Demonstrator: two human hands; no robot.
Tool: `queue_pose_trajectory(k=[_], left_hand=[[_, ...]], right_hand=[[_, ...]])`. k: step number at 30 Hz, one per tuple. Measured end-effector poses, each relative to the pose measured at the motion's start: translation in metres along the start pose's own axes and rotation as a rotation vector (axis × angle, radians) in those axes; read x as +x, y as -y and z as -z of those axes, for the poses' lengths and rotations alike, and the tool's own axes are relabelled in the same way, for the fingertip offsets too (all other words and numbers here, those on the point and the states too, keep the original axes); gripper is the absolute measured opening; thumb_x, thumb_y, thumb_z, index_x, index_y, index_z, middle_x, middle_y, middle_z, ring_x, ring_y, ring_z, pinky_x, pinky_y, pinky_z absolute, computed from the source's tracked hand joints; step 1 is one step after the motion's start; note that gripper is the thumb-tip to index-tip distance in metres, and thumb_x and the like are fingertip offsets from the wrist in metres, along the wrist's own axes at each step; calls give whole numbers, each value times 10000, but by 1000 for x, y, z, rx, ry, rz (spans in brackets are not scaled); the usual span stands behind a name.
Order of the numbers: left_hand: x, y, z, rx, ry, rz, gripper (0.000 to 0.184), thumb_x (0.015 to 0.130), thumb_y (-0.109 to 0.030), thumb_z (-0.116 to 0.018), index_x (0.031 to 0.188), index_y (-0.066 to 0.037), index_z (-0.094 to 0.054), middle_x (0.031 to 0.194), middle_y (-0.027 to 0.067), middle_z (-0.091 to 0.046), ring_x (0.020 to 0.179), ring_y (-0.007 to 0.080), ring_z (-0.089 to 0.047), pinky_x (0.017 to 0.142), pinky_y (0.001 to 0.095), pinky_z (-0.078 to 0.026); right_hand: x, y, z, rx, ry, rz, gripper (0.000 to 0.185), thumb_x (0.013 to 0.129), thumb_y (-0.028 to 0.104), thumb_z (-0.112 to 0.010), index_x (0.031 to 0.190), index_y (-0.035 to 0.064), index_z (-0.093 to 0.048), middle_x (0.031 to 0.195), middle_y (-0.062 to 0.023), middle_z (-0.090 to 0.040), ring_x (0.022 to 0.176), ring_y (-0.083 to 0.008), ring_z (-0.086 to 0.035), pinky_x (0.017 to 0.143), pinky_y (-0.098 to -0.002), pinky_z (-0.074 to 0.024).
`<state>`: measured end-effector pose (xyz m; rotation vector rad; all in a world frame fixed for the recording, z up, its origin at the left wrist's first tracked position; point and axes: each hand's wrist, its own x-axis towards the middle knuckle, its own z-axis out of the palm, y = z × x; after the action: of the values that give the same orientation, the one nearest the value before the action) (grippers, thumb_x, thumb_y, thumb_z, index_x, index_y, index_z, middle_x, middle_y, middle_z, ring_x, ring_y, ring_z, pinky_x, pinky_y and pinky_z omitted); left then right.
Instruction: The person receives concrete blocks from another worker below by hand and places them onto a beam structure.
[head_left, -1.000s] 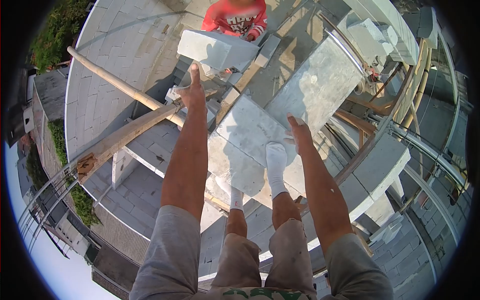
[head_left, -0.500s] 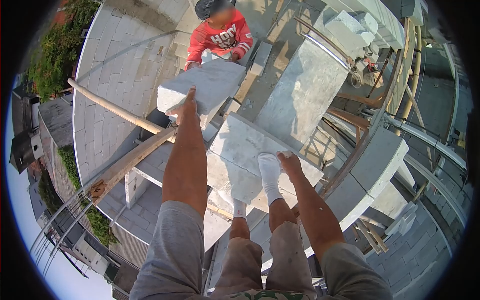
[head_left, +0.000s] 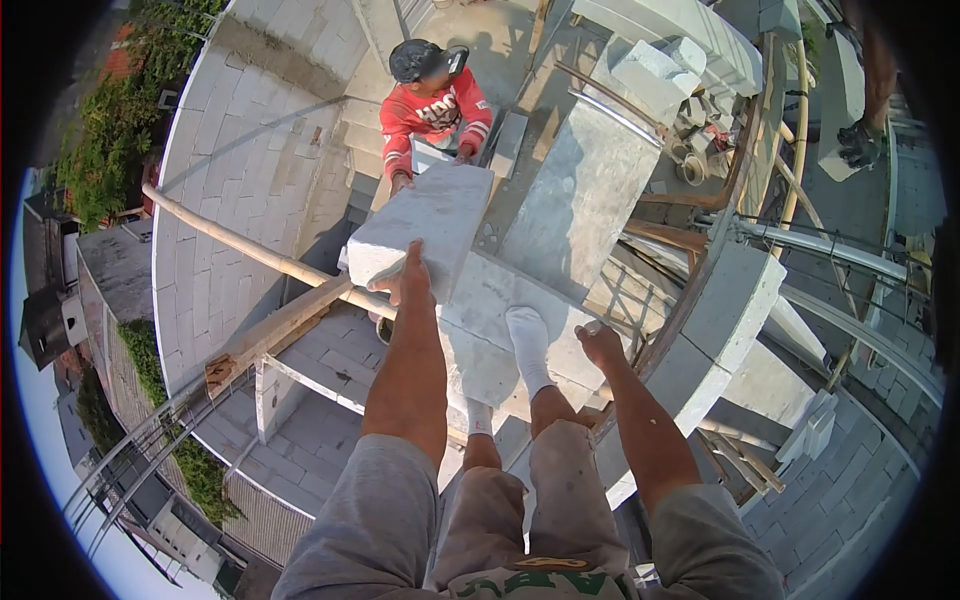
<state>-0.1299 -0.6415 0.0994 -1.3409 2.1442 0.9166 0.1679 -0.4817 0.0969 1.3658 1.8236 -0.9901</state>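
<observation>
A large pale lightweight concrete block (head_left: 425,215) hangs between me and a co-worker in a red sweatshirt (head_left: 437,112). My left hand (head_left: 408,278) grips its near end, thumb along the edge and fingers partly hidden beneath. The co-worker's hands (head_left: 403,182) hold the far end. My right hand (head_left: 602,347) is curled closed beside my socked foot (head_left: 527,340); a small pale spot shows at its fingertips, too small to name. Under my feet are similar pale blocks (head_left: 490,300), partly shaded.
A bamboo pole (head_left: 245,237) and a wooden beam (head_left: 285,325) cross at left, above a drop. A block wall (head_left: 715,330) curves along the right. Another person's gloved hand (head_left: 858,145) rests by a block at upper right. Rubble and a bucket (head_left: 692,168) lie beyond.
The held block has shifted right and toward me in view, with my left hand still on it. My right hand has moved slightly right and down. A gloved hand has appeared at upper right.
</observation>
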Motion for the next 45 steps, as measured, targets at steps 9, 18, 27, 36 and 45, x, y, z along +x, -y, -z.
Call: queue_pose_trajectory(k=[9, 18, 27, 36, 45], left_hand=[[-63, 43, 42, 52, 108, -165, 1368, 561, -437, -817, 1385, 0, 184, 1405, 257, -125, 1285, 352, -261, 1032, 431, -323], [-26, 95, 43, -294, 240, -317, 1193, 655, -123, -778, 1359, -2, 177, 1327, 176, -278, 1208, 272, -354, 1024, 381, -309], [-45, 127, 114, -554, 346, -328, 1062, 715, -119, -726, 1351, -8, 117, 1282, 161, -343, 1180, 251, -371, 1015, 379, -310], [5, 272, 214, -621, 508, -127, 1028, 708, -137, -718, 1429, -105, 14, 1364, 146, -293, 1251, 291, -316, 1028, 430, -278], [132, 386, 204, -743, 611, 132, 659, 848, -481, -564, 1339, -86, -368, 1307, 96, -436, 1217, 253, -405, 1025, 433, -329]], right_hand=[[22, 35, -71, 541, 62, -61, 611, 789, 562, -584, 1096, 33, -572, 1002, -165, -622, 957, -314, -602, 810, -447, -478], [7, 164, -120, 1544, 688, -168, 646, 756, 506, -633, 1257, 128, -478, 1210, -91, -535, 1132, -281, -479, 930, -493, -382], [-71, 153, -136, 1442, 449, -27, 692, 781, 368, -648, 1312, 42, -346, 1233, -130, -491, 1120, -259, -479, 946, -388, -380], [-160, 88, -204, 1132, 421, 78, 935, 771, 311, -700, 1422, -11, -111, 1332, -196, -377, 1205, -276, -424, 1008, -361, -340], [124, 152, -95, -182, -604, 766, 859, 795, 474, -618, 1379, -22, -230, 1340, -261, -320, 1280, -391, -280, 1055, -447, -271]])
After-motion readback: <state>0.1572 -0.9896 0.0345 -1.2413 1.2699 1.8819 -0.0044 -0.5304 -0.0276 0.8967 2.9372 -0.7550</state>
